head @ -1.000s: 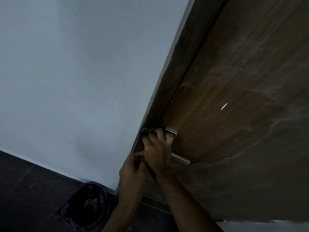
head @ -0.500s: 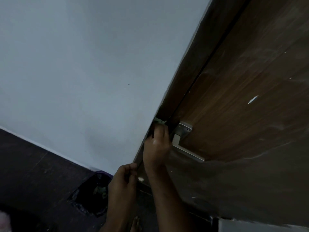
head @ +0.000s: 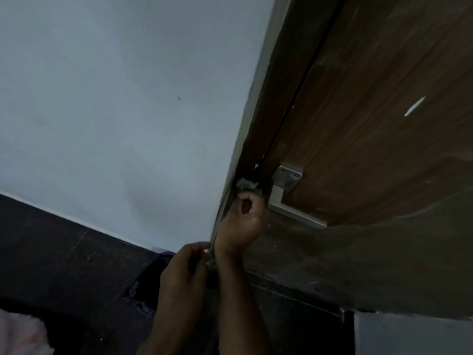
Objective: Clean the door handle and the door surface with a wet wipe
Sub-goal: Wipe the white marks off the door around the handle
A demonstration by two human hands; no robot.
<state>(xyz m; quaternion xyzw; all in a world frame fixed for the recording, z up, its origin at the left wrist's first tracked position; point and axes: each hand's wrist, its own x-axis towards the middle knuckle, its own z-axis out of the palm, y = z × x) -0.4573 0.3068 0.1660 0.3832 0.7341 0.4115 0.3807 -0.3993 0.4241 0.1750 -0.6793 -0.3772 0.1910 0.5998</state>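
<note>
Beside the door handle [head: 286,198], right hand [head: 242,221] grip clamped on wet wipe [head: 246,185] against door edge, left hand [head: 183,272] grip unclear

The right hand [head: 242,221] (with wipe [head: 246,185]) moved off the handle [head: 286,190] onto the frame [head: 252,139].

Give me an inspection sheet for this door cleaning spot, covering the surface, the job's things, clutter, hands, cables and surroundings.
Surface: brown wood-grain door, with pale smears and a white fleck; the lower part is in shadow.
Job's things: metal door handle with a square plate and horizontal lever, uncovered; crumpled wipe at the door edge beside the handle.
Clutter: dark bin bag on the floor below the hands.
Hands: right hand closed on the wipe, against the door edge; left hand lower, pinching something small that cannot be made out.
Cables: nothing seen.
Surroundings: pale wall to the left of the frame, dark floor, something pink at the bottom left corner.
</note>
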